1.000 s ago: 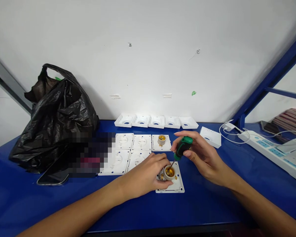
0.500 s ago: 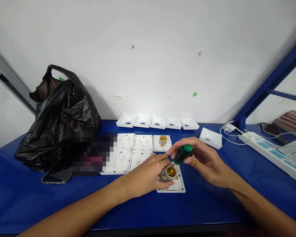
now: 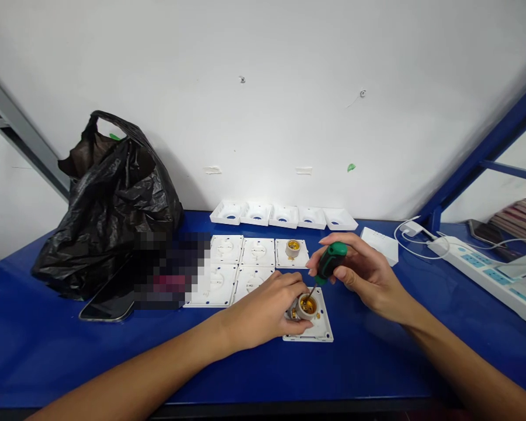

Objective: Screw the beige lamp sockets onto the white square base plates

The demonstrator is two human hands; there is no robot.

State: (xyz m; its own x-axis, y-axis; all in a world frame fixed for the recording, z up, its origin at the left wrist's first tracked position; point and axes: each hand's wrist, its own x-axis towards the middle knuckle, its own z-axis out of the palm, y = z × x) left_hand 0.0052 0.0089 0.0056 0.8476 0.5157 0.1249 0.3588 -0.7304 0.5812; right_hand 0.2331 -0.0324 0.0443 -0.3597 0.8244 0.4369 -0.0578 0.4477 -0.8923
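Observation:
A white square plate (image 3: 319,328) lies on the blue table (image 3: 377,351) in front of me, with a grey lamp socket (image 3: 307,306) standing on it. My left hand (image 3: 263,313) is closed around the socket's left side. My right hand (image 3: 363,275) grips a green-handled screwdriver (image 3: 328,261), tilted so that its thin shaft points down into the brass inside of the socket.
Several more white plates (image 3: 241,269) lie behind, one carrying a socket (image 3: 293,248). A row of white covers (image 3: 283,215) lines the wall. A black plastic bag (image 3: 109,204) and a phone (image 3: 109,301) sit left; a white box (image 3: 380,244) and power strip (image 3: 486,275) right.
The view shifted slightly. Both hands stay on the socket and screwdriver, and the right hand has turned the handle a little.

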